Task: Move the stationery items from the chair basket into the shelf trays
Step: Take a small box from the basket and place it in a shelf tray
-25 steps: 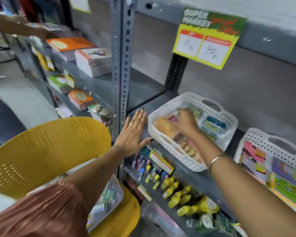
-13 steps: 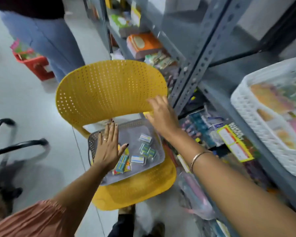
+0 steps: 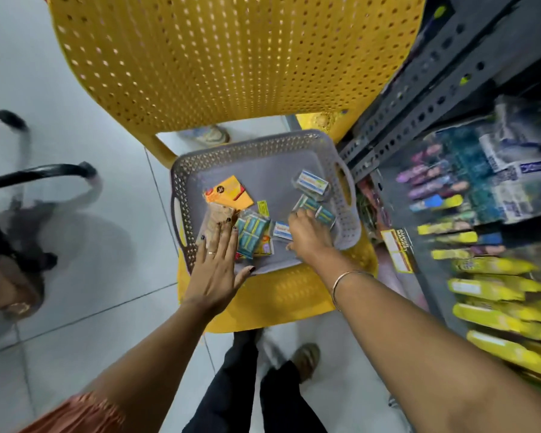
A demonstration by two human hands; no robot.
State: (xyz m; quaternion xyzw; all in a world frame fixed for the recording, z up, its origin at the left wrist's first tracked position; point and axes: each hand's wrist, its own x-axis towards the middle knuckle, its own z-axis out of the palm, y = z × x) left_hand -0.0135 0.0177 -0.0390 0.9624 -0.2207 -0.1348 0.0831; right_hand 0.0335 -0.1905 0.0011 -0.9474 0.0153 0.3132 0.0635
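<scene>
Pale floor tiles surround the yellow chair [image 3: 231, 57] whose grey basket [image 3: 345, 195] holds loose stationery packets [image 3: 251, 230]; left hand [image 3: 214, 265] splayed flat at 7 o'clock, right hand [image 3: 308, 237] curling over packets at 4 o'clock, grasp unclear, could tip the light basket.

Pale tiled floor [image 3: 75, 307], yellow perforated chair [image 3: 231, 57], grey metal shelving [image 3: 434, 89].

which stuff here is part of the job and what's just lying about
Job: grey basket, orange packet, teal packets, small white boxes, left hand, right hand.
Lying about: yellow chair, yellow highlighters, black chair frame.
</scene>
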